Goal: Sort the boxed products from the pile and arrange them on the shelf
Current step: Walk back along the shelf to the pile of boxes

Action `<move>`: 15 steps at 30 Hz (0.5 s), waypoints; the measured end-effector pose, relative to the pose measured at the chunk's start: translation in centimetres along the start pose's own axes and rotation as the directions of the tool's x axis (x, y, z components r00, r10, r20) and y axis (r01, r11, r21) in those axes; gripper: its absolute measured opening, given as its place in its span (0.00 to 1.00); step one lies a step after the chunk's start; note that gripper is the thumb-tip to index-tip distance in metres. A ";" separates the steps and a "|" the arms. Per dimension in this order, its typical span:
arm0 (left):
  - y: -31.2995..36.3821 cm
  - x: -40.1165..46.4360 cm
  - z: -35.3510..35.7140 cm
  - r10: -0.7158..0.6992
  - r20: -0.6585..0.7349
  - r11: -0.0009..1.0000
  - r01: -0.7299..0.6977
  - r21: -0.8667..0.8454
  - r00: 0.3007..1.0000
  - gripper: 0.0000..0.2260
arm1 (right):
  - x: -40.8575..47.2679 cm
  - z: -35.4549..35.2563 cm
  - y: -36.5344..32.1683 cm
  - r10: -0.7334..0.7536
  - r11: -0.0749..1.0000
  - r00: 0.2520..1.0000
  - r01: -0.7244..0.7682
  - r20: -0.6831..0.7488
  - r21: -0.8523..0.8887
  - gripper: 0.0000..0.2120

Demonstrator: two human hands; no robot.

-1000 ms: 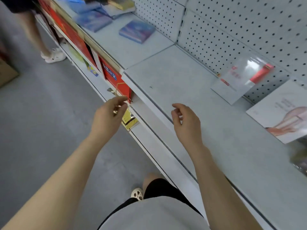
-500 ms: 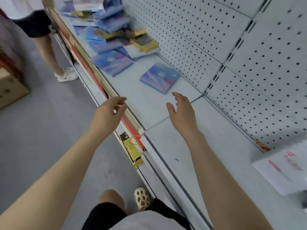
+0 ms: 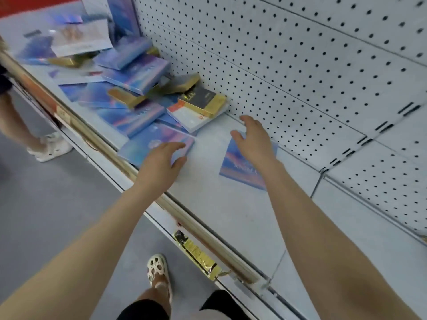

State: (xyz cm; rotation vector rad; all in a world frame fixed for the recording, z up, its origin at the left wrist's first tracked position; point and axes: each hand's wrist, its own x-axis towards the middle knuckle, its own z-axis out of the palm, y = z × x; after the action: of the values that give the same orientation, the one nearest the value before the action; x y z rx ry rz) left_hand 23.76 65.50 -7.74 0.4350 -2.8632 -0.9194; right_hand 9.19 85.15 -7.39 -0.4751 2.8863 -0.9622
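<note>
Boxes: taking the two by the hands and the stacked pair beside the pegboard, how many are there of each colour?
Blue-pink boxes: 2, the loose box and the pile-edge box
White-orange box: 1
Black-gold box: 1
Total: 4

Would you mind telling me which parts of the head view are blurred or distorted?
Head view: the far pile of boxes is motion-blurred; the black-and-gold box and both hands, left hand and right hand, stay fairly sharp; wide-angle distortion bends the pegboard lines.
</note>
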 end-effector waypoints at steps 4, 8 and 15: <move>-5.6 4.7 -2.0 0.064 0.129 0.988 -0.082 0.134 0.990 0.19 | 5.1 3.0 -3.1 0.080 0.997 0.996 -0.080 -0.027 0.006 0.23; -8.8 6.1 -2.2 0.078 0.249 0.936 -0.157 0.316 0.965 0.30 | 9.9 5.5 -4.4 0.092 0.989 0.996 -0.090 0.015 -0.118 0.25; -9.0 5.9 -1.8 0.044 0.362 0.829 -0.236 0.506 0.931 0.36 | 10.9 8.4 -5.0 0.061 0.982 0.989 -0.035 0.136 -0.184 0.23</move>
State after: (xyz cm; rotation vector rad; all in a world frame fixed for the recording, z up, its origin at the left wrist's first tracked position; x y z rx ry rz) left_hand 20.59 55.71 -11.48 0.0947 -3.3968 -0.1343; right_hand 1.48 73.18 -10.70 -0.4620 2.8538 -0.6347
